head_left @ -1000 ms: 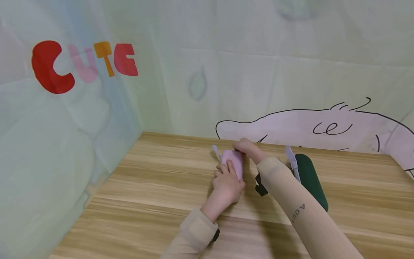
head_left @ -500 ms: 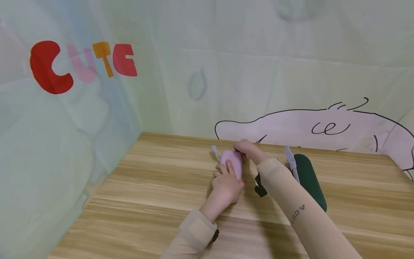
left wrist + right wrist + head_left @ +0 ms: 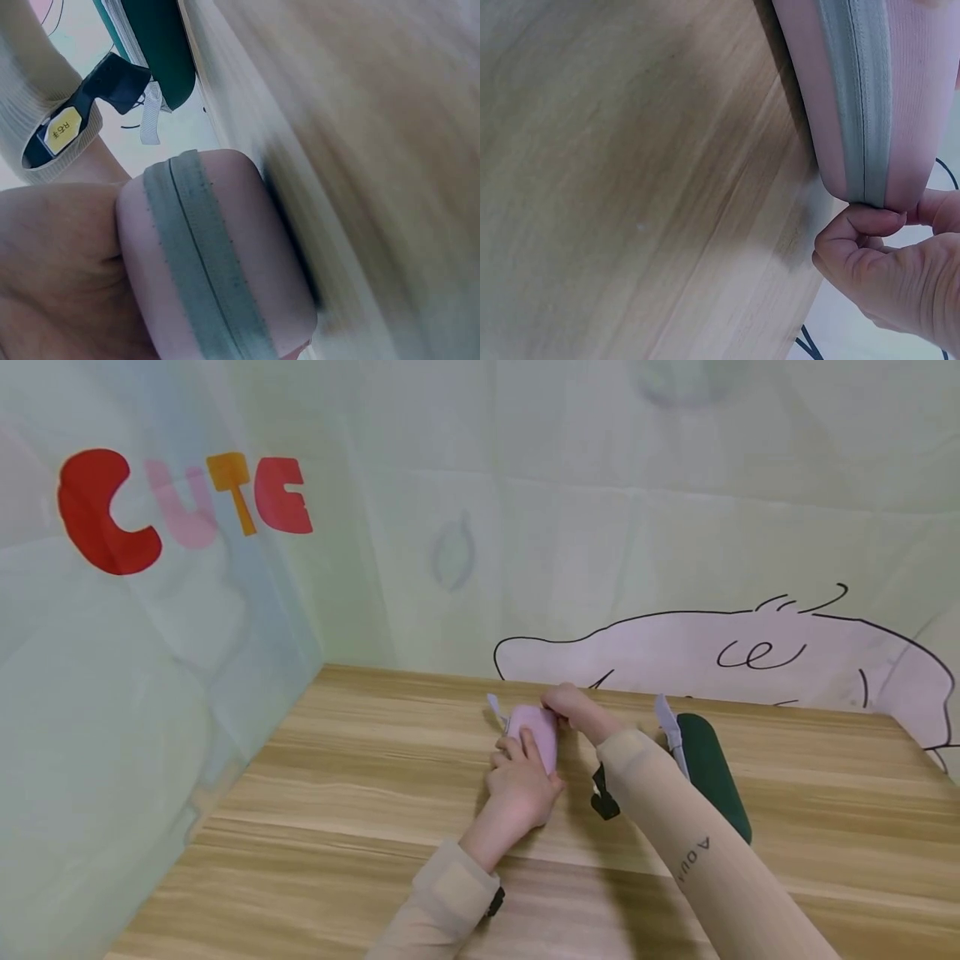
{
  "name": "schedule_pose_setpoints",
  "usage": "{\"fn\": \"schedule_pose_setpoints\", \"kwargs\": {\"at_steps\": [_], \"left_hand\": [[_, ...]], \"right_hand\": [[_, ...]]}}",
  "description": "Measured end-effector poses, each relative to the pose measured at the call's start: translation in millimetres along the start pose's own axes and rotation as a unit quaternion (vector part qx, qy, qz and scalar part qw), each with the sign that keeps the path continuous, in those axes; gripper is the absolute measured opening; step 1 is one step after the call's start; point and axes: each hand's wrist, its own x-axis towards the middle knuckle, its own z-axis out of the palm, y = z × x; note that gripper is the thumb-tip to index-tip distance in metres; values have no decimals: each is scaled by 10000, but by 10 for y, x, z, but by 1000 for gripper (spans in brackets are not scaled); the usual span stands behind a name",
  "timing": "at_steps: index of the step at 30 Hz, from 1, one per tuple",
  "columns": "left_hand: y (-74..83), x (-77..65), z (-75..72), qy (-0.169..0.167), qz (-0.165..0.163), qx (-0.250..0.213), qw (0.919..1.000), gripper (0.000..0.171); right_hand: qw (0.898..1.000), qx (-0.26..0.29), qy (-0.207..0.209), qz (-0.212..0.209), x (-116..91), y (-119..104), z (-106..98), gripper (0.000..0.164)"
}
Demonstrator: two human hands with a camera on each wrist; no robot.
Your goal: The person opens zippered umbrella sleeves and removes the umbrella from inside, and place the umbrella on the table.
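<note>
A pink zippered case (image 3: 542, 739) lies on the wooden table, long side away from me, with a pale strap (image 3: 495, 710) at its far left. My left hand (image 3: 522, 789) grips its near part, fingers over the top and thumb on the right side. At the far end, my right hand (image 3: 567, 702) has curled fingers pinching right where the zipper ends. The right wrist view shows the grey zipper (image 3: 864, 112) running shut down to those fingertips (image 3: 881, 220). The zipper pull is hidden there. In the left wrist view the near end's zipper (image 3: 206, 255) is also closed.
A dark green case (image 3: 714, 777) with a pale strap (image 3: 670, 727) lies to the right, partly behind my right forearm. The wooden table (image 3: 352, 777) meets a printed cloth backdrop (image 3: 405, 568) at the back and left.
The head view has turned slightly right, so everything sits a little further left. Both hands keep the same hold on the pink case.
</note>
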Motion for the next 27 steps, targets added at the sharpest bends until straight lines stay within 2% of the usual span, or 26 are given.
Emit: {"fn": "schedule_pose_setpoints", "kwargs": {"at_steps": [15, 23, 27], "left_hand": [[-1, 12, 1, -33, 19, 4, 10000, 81], [-2, 10, -13, -106, 0, -41, 9999, 82], [4, 7, -22, -132, -9, -53, 9999, 82]], "right_hand": [[9995, 278, 113, -11, -8, 15, 10, 27], [9975, 644, 172, 217, -3, 23, 13, 30], [9969, 686, 252, 307, 92, 80, 13, 27]]}}
